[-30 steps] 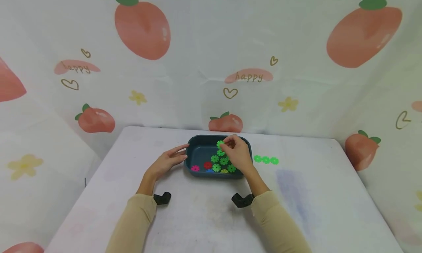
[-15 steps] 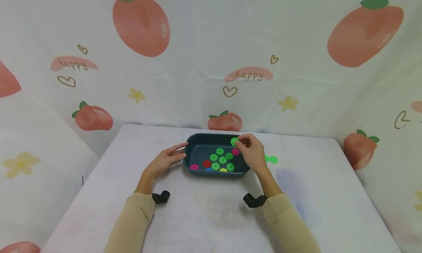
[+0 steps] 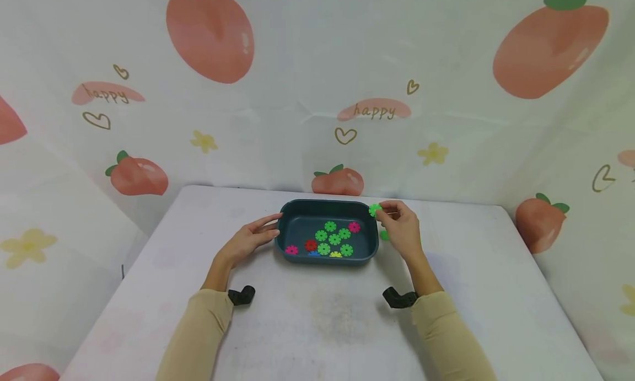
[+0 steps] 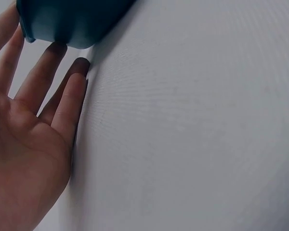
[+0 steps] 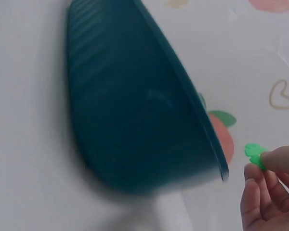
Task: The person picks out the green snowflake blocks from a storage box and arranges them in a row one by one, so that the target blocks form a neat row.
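Observation:
A dark teal tray [image 3: 324, 204] stands mid-table and holds several green gear-shaped discs [image 3: 333, 237], two pink ones [image 3: 354, 226], a red one [image 3: 311, 245] and a yellow one [image 3: 335, 255]. My right hand [image 3: 383, 213] pinches a green disc [image 3: 375, 209] in the air just beyond the tray's far right corner. The right wrist view shows the same disc [image 5: 254, 155] at my fingertips [image 5: 272, 161], beside the tray's outer wall [image 5: 135, 110]. My left hand [image 3: 270, 230] lies flat on the table, straight fingers [image 4: 62, 106] against the tray's left end [image 4: 62, 19].
A green disc [image 3: 384, 235] lies on the white table [image 3: 317, 326] right of the tray, partly hidden by my right hand. Black wrist mounts [image 3: 242, 295] sit on both beige sleeves. A peach-print cloth [image 3: 347, 111] walls the back and sides.
My right hand has moved right, from above the tray's middle to just past its right rim, carrying the green disc. The left hand and tray have stayed put.

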Available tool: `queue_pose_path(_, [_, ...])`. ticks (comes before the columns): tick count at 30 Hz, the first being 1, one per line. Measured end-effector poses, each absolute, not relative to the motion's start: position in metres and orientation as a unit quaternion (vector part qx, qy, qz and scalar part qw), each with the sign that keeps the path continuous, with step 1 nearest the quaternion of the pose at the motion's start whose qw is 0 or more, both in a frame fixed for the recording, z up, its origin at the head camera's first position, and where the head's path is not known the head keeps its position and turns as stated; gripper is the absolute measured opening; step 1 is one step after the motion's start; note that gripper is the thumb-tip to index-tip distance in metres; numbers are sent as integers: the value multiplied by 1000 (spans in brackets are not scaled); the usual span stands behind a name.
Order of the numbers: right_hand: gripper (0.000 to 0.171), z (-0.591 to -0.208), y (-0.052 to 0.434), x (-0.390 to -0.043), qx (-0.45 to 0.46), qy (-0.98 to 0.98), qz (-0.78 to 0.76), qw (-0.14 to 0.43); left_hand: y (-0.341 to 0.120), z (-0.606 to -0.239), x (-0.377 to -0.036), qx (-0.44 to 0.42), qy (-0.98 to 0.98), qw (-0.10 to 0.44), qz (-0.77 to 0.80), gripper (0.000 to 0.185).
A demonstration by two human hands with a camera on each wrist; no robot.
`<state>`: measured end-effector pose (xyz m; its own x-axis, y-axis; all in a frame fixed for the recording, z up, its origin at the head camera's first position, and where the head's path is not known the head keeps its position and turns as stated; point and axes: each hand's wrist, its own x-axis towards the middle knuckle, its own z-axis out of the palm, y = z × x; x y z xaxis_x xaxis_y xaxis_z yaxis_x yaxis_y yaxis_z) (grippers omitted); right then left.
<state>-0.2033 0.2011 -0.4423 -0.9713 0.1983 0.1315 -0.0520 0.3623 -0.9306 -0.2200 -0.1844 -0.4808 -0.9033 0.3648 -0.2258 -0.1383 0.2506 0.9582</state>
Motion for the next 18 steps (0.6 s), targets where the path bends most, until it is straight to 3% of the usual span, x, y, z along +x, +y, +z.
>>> queue_pose_path(18, [30, -465, 272, -188, -111, -866, 478, 90, -182, -467, -216, 58, 764, 222, 603, 57])
